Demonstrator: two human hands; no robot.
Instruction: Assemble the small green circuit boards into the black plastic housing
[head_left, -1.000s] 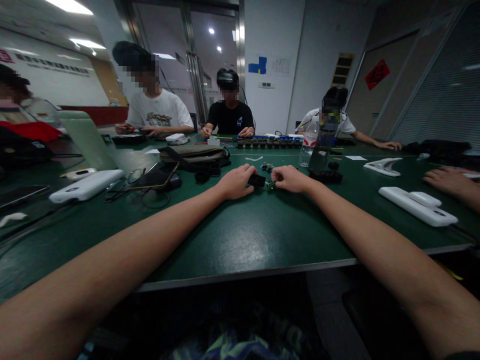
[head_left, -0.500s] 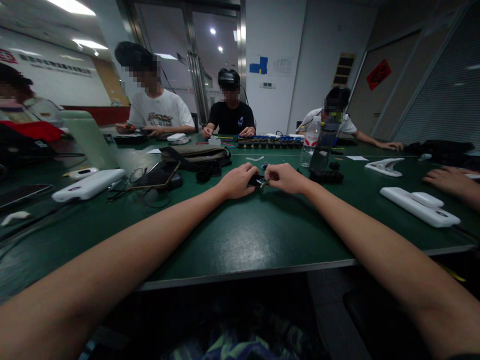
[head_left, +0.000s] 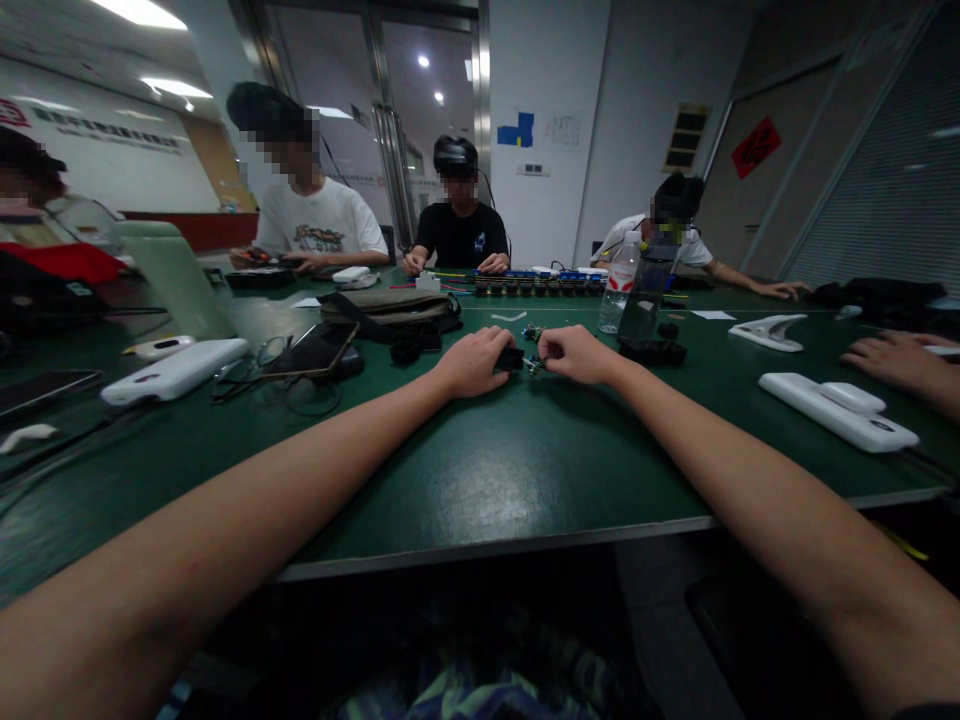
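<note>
Near the middle of the green table (head_left: pixel 480 480), my left hand (head_left: pixel 474 364) is closed on a small black part (head_left: pixel 510 359) that sticks out to its right. My right hand (head_left: pixel 576 355) is closed in a pinch beside a small part with metal and greenish bits (head_left: pixel 535 366), which shows at its fingertips. A similar small part (head_left: pixel 532 332) lies just behind, close to the right hand. A narrow gap separates the black part from the one at my right fingertips. Fine detail of these parts is too small to tell.
Left: white power bank (head_left: pixel 176 370), phone (head_left: pixel 322 350), glasses (head_left: pixel 274 352), pouch (head_left: pixel 390 306), green bottle (head_left: pixel 176 280). Right: water bottle (head_left: pixel 619 285), dark bottle (head_left: pixel 646 300), black box (head_left: pixel 651 353), white clamp (head_left: pixel 769 332), white device (head_left: pixel 836 410). Another person's hand (head_left: pixel 896 358) rests far right. People sit opposite.
My right hand has moved slightly right, away from my left hand. The small part at its fingertips has separated from the black part, and a gap now shows between them.
</note>
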